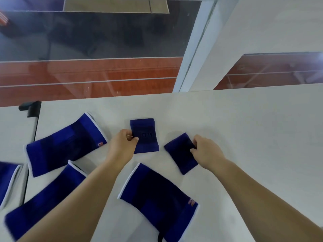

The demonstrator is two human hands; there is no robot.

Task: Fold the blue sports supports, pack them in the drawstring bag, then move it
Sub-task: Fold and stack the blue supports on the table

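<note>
Both hands pinching small blue supports on the worktop (244, 119); no drawstring bag identifiable in view.

Left hand (122, 145): fingers closed on the left edge of the far small support (146, 137). Right hand (207, 151): fingers closed on the right small support (178, 152). Four larger knit sleeves, white-trimmed, lie flat at near and left, e.g. (64, 144), (157, 198). Risk, judged: the stretchy knit may spring open from a loose fold; the sleeve at the near-left edge (7, 180) could slide off.

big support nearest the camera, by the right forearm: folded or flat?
Flat, unfolded. The support lies spread on the table, with white trim visible at both ends and no crease or doubled layer; neither hand touches it.
</note>
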